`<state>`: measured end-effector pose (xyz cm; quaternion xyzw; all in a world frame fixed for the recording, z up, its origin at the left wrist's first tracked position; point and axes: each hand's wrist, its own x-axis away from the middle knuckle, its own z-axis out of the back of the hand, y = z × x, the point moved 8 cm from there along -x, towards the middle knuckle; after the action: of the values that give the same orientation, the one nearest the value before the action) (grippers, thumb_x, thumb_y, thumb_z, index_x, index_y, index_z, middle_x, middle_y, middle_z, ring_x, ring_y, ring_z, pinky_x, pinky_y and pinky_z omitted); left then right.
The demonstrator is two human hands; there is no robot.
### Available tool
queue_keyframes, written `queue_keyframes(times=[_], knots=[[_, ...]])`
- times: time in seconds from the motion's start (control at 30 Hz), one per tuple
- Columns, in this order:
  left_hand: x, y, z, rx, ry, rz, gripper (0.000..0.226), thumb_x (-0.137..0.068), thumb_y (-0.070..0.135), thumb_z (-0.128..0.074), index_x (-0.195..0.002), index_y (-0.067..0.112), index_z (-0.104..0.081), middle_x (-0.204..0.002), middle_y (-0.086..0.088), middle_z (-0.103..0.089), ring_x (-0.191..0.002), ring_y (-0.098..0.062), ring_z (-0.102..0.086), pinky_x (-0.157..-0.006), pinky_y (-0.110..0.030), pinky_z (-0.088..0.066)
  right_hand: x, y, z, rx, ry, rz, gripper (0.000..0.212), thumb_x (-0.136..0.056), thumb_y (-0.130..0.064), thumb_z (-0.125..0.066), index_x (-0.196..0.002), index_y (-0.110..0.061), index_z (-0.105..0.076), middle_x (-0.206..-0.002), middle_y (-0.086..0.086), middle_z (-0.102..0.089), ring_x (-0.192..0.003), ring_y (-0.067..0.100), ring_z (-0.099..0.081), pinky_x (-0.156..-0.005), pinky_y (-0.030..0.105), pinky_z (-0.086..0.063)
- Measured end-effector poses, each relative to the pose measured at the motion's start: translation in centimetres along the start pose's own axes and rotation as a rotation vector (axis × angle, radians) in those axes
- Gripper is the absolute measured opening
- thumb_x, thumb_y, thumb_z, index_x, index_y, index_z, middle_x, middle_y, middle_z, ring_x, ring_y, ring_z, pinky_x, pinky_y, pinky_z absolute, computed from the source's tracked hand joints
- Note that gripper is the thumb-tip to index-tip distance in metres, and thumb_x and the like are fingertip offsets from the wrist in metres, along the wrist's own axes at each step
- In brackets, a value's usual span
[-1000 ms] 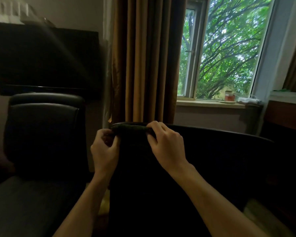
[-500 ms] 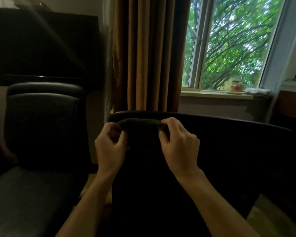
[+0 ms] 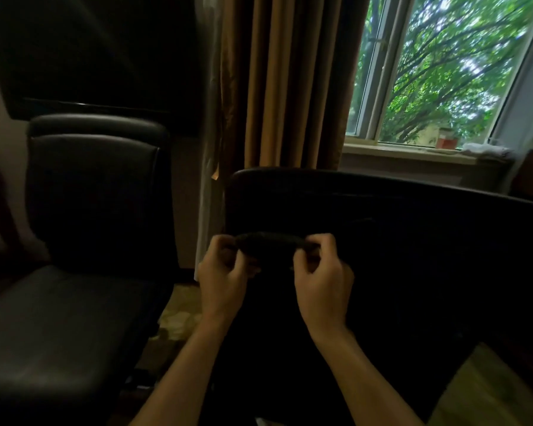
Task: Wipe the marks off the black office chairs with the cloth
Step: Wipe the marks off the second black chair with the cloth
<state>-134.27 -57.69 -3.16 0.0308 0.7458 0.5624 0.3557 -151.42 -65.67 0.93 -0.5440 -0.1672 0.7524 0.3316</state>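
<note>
Head view: the left hand and the right hand each pinch one end of a dark cloth, fingers curled in with thumbs against the fabric, so the cloth is stretched into a short taut band between them. It seems held that way to fold or bunch it into a firm pad before wiping, though that is a guess. The band sits in front of the back of the near chair, below its top edge; the room is too dim to tell whether the cloth touches the backrest or hangs just clear of it, and no marks can be made out on the black surface. A second black chair stands to the left, facing this way, well apart from the hands. Behind hang a brown curtain and a window onto green trees.
</note>
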Motion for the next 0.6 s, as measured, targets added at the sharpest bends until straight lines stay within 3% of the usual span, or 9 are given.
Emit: queue_keyframes(times=[0.1,0.23,0.3,0.43,0.6], knots=[[-2.3,3.9,0.9,0.061,0.059,-0.133,0.014,-0.090,0.012,-0.068,-0.088,0.020,-0.057,-0.080,0.000,-0.067,-0.071,-0.008,-0.069,-0.063,-0.024,-0.057,-1.7,-4.6,1.4,-0.090,0.165,0.129,0.017,-0.089,-0.018,-0.066,-0.102,-0.019,-0.056,-0.087,-0.011,-0.063,-0.077,0.006,-0.066,-0.070,0.028,-0.058],[-4.7,6.9,1.7,0.114,0.126,-0.221,0.023,-0.086,0.019,-0.073,-0.095,0.015,-0.053,-0.077,0.008,-0.058,-0.067,0.004,-0.062,-0.058,-0.012,-0.048,-3.5,-7.5,1.1,-0.177,0.257,0.154,0.022,-0.088,-0.027,-0.070,-0.099,-0.016,-0.055,-0.086,-0.010,-0.065,-0.074,0.002,-0.065,-0.067,0.019,-0.055],[-5.4,6.5,1.4,0.106,0.106,-0.192,0.037,-0.085,0.023,-0.074,-0.110,0.010,-0.051,-0.076,0.008,-0.062,-0.067,0.001,-0.064,-0.056,-0.015,-0.051,-3.6,-7.3,0.7,-0.168,0.304,0.132,0.024,-0.087,-0.031,-0.071,-0.096,-0.016,-0.053,-0.082,-0.011,-0.063,-0.071,0.003,-0.064,-0.063,0.024,-0.056],[-6.5,4.8,0.9,0.086,0.028,-0.140,0.064,-0.085,0.032,-0.073,-0.138,0.019,-0.040,-0.069,0.006,-0.066,-0.057,-0.015,-0.066,-0.053,-0.029,-0.056,-3.7,-6.6,0.4,-0.123,0.387,0.131,0.023,-0.086,-0.027,-0.072,-0.093,-0.015,-0.054,-0.079,-0.010,-0.061,-0.067,0.005,-0.062,-0.061,0.029,-0.055],[-5.1,4.5,0.2,0.082,0.132,-0.135,0.051,-0.086,0.023,-0.074,-0.128,0.017,-0.046,-0.073,0.003,-0.062,-0.062,-0.014,-0.066,-0.052,-0.028,-0.056,-4.0,-5.8,0.8,-0.089,0.386,0.141,0.020,-0.085,-0.022,-0.073,-0.094,-0.016,-0.055,-0.080,-0.008,-0.064,-0.069,0.005,-0.063,-0.063,0.021,-0.052]])
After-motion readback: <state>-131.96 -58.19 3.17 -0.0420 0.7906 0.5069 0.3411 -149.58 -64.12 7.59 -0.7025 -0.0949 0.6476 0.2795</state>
